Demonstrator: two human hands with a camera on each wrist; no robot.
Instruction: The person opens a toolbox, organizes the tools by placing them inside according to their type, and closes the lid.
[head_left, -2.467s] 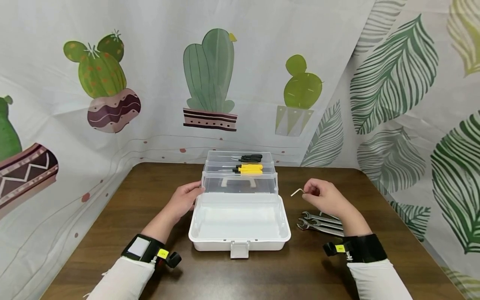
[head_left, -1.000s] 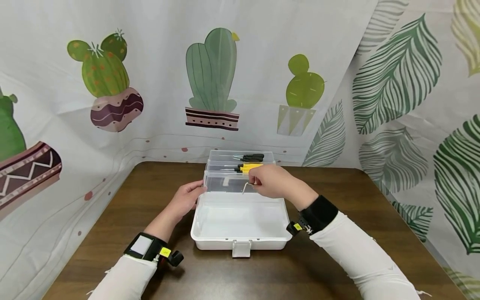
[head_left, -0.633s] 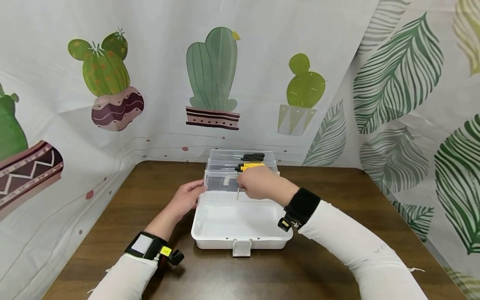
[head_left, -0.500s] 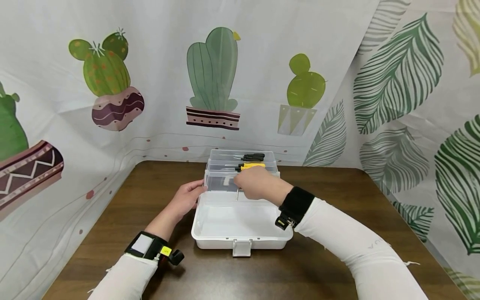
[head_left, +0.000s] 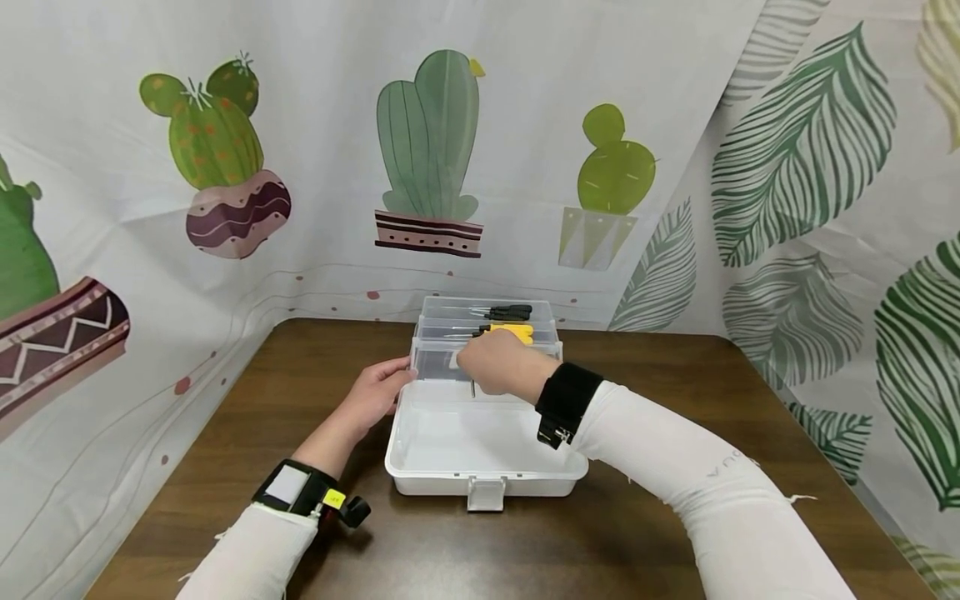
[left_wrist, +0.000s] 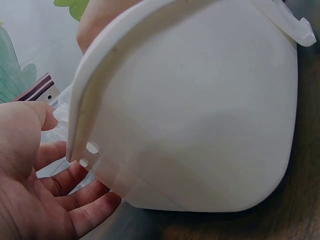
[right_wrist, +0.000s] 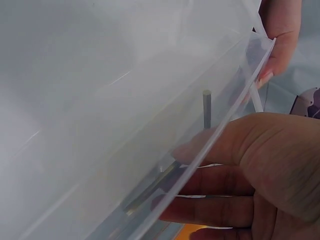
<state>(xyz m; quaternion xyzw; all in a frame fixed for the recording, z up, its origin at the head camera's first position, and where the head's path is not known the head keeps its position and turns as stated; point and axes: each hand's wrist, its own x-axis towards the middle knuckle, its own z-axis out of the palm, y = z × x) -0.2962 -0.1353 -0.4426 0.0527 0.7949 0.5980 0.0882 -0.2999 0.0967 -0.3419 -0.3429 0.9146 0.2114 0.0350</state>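
A white toolbox [head_left: 487, 483] stands with its clear stepped trays [head_left: 427, 367] raised at the back. My left hand [head_left: 375, 392] holds the left edge of the lowest clear tray; in the left wrist view the thumb lies on one side and the fingers reach under the other, beside the box's white side wall [left_wrist: 210, 115]. My right hand [head_left: 502, 360] is over that lowest tray and pinches an L-shaped hex key [right_wrist: 207, 110] between thumb and fingers. Through the clear tray wall, the key's longer arm slants down past the fingertips. In the head view, only the key's tip shows below the hand.
Yellow-handled screwdrivers [head_left: 517, 332] lie in the middle tray, partly behind the right hand. Black-handled screwdrivers [head_left: 513, 312] lie in the top tray. A latch [head_left: 486, 494] hangs at the box's front. Behind the brown table [head_left: 322, 350] hangs a cactus-print cloth [head_left: 322, 192].
My right hand has carried the hex key left from beside the box to over the lowest tray. Its arm now covers where the wrenches lay. The left hand has kept its hold.
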